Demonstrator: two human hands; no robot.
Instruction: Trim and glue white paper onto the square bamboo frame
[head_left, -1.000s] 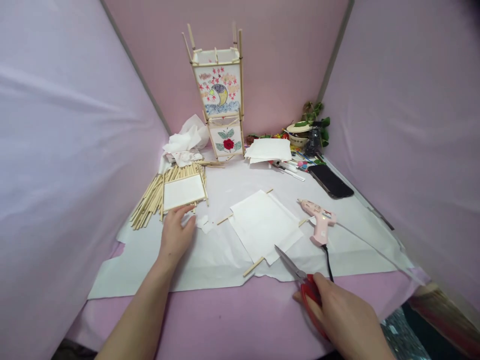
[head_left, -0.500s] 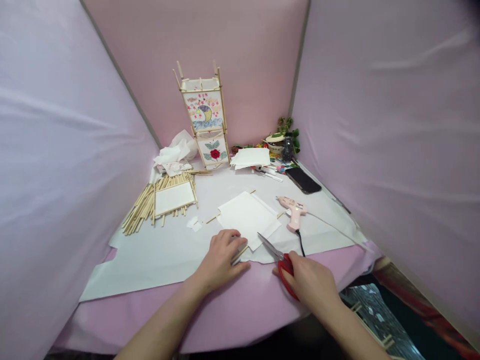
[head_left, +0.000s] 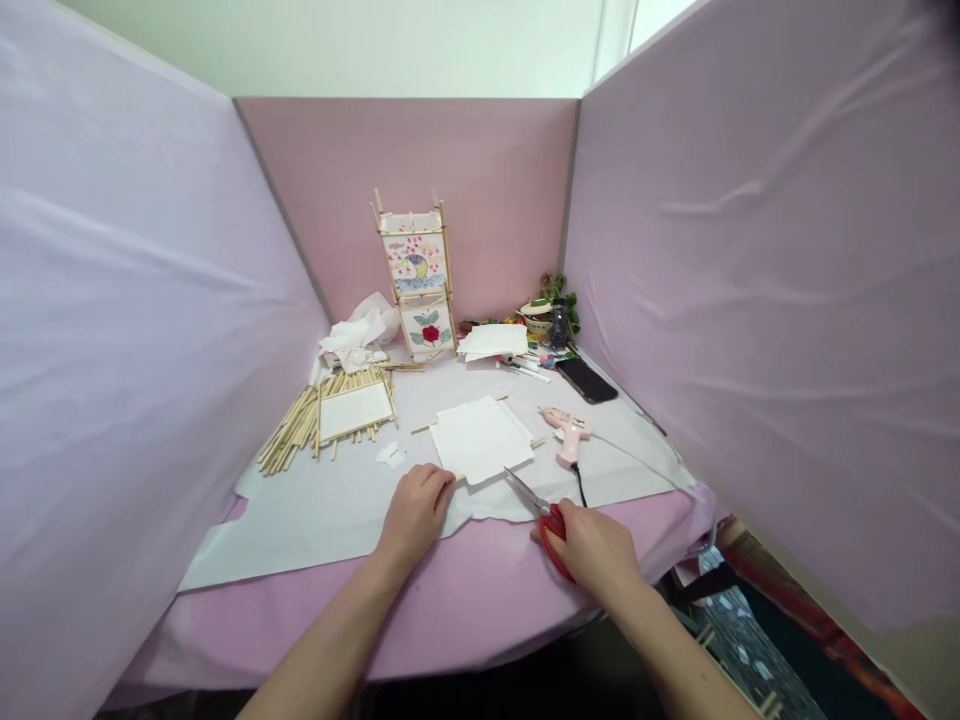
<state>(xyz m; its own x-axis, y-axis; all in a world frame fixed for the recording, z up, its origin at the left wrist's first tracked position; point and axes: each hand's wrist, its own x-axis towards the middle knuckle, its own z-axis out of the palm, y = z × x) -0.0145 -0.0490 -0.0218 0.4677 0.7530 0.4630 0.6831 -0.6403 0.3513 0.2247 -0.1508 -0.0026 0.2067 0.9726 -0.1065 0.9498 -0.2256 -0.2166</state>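
Observation:
My right hand (head_left: pixel 596 545) grips red-handled scissors (head_left: pixel 531 493), their blades pointing up and left at the near edge of a white paper panel (head_left: pixel 480 437). This panel lies flat over thin wooden sticks whose ends poke out at its corners. At the panel's near left corner, my left hand (head_left: pixel 417 508) has its fingers closed on one stick end (head_left: pixel 460 478). A small torn paper scrap (head_left: pixel 391 455) lies to the left of the panel.
A pink glue gun (head_left: pixel 568 430) with a cord lies right of the panel, a black phone (head_left: pixel 586 381) behind it. At left are a stick pile (head_left: pixel 289 432) and a framed paper panel (head_left: pixel 356 410). A painted lantern frame (head_left: pixel 416 285) stands behind, near stacked paper (head_left: pixel 495 340).
My view has tilted up. The paper panel has turned so its edge faces me more squarely. My left hand's fingers have drawn together on the stick at its corner; the scissors stay in my right hand.

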